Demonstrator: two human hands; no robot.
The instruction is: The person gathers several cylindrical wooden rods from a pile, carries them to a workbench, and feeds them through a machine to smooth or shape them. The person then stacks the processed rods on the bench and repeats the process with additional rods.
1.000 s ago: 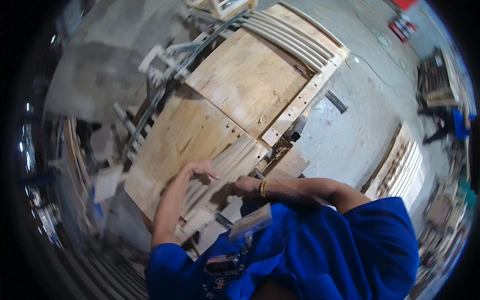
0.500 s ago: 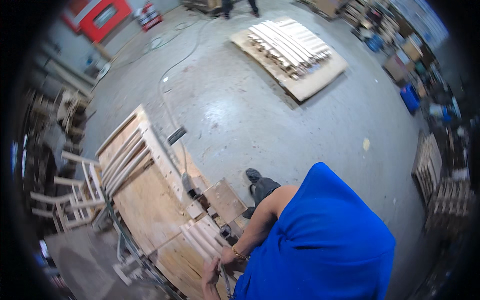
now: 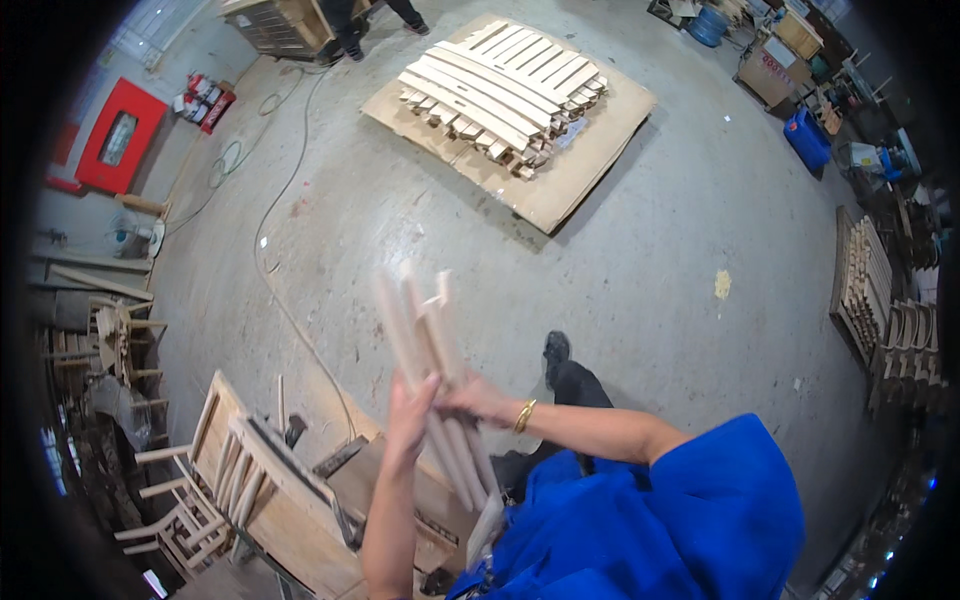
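Both my hands grip a bundle of pale wooden slats in front of my body, clear of the bench. My left hand is closed round its near-left side, thumb up. My right hand, with a gold bracelet at the wrist, closes on the other side at about mid-length. The upper ends are smeared by motion, so whether the slats are loose or joined I cannot tell. Below left stands the plywood-topped workbench, with a slatted wooden frame at its far end.
Ahead, a stack of curved wooden slats lies on a board-covered pallet. A hose runs over the floor toward the bench. Wooden chair frames stand left of the bench. At the top, another person's legs show.
My hands have lifted the wooden slats off the bench and brought them up and forward. My view has turned, so the pallet sits further left and the bench lower.
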